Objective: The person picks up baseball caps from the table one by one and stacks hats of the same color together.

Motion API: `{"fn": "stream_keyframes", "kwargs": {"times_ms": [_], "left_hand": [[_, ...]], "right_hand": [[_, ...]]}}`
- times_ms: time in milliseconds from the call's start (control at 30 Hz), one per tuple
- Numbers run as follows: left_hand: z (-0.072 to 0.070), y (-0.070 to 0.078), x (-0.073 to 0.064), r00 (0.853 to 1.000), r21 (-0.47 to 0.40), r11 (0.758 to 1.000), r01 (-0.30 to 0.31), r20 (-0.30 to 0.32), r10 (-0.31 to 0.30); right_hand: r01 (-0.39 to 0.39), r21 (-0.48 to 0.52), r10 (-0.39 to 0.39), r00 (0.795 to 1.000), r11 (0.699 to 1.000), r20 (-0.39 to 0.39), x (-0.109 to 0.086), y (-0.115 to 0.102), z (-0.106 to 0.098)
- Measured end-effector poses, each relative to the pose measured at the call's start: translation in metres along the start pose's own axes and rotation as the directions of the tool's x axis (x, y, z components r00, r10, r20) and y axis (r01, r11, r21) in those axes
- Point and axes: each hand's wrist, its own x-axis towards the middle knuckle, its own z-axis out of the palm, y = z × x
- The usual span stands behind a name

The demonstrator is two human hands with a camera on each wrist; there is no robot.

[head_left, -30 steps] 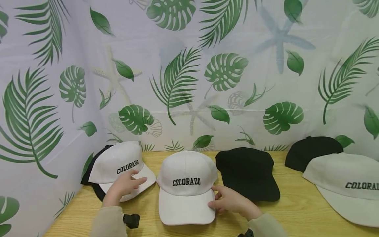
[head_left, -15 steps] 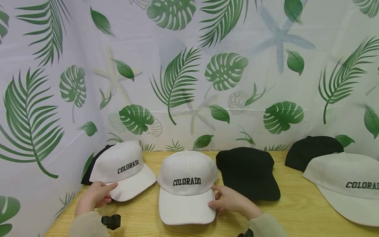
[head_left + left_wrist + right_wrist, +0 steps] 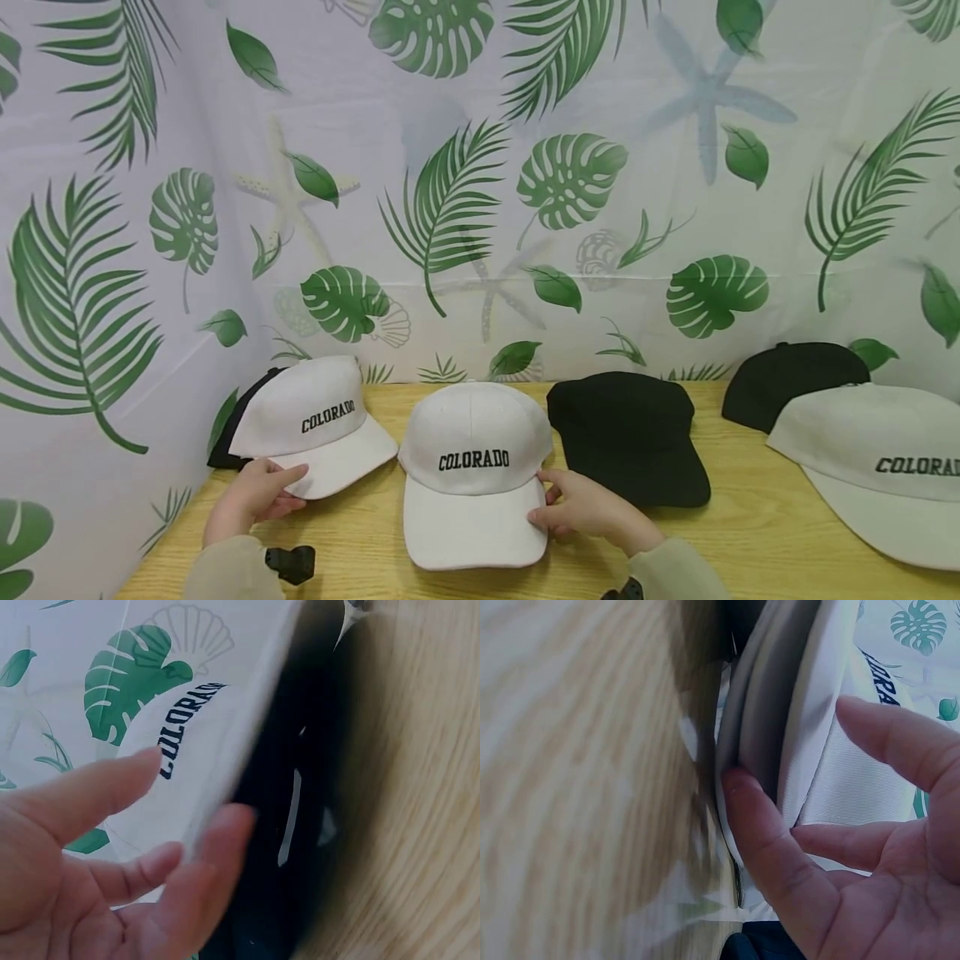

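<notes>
At the left, my left hand (image 3: 258, 496) pinches the near-left brim edge of a white baseball cap (image 3: 322, 408) lettered COLORADO. Its thumb lies over the brim and its fingers curl underneath, as the left wrist view shows. A black cap (image 3: 227, 446) sits behind and under that white one; its dark brim (image 3: 300, 802) shows below the white edge. Another white COLORADO cap (image 3: 472, 433) faces me in the middle. My right hand (image 3: 581, 508) grips its brim at the right edge, thumb on top. Layered brims (image 3: 769, 712) show there in the right wrist view, a fingertip against the lower one.
A black cap (image 3: 630, 433) stands just right of the middle cap. Farther right are another black cap (image 3: 795, 379) and an off-white COLORADO cap (image 3: 885, 467), cut off by the frame. The wooden table (image 3: 750, 542) meets a leaf-printed cloth (image 3: 637, 233) behind.
My left hand has moved from over the left white cap's brim to its near-left edge, then slightly right with it. The brim has shifted a little up and right. My right hand stays put.
</notes>
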Motion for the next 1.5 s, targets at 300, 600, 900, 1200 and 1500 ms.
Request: {"fn": "stream_keyframes", "kwargs": {"times_ms": [300, 600, 900, 1200, 1500], "left_hand": [[0.004, 0.019, -0.006, 0.970, -0.133, 0.976, -0.173, -0.197, 0.145], [-0.003, -0.001, 0.042, 0.934, -0.393, 0.885, -0.248, -0.341, 0.110], [0.001, 0.042, 0.003, 0.922, -0.529, 0.776, -0.344, -0.348, 0.171], [0.021, 0.103, -0.076, 0.923, -0.702, 0.616, -0.358, -0.167, 0.346], [0.041, 0.114, -0.093, 0.769, -0.870, 0.397, -0.293, 0.032, 0.638]], "right_hand": [[-0.016, -0.011, 0.016, 1.000, 1.000, -0.010, 0.001, 0.002, 0.001], [-0.017, -0.015, 0.017, 1.000, 1.000, -0.012, 0.001, 0.004, 0.000], [-0.016, -0.010, 0.016, 1.000, 1.000, -0.004, 0.002, 0.004, -0.002], [-0.003, -0.010, 0.002, 0.997, 1.000, -0.075, 0.001, 0.001, -0.007], [0.105, 0.149, -0.072, 0.975, 0.983, -0.212, -0.002, -0.009, -0.013]]}}
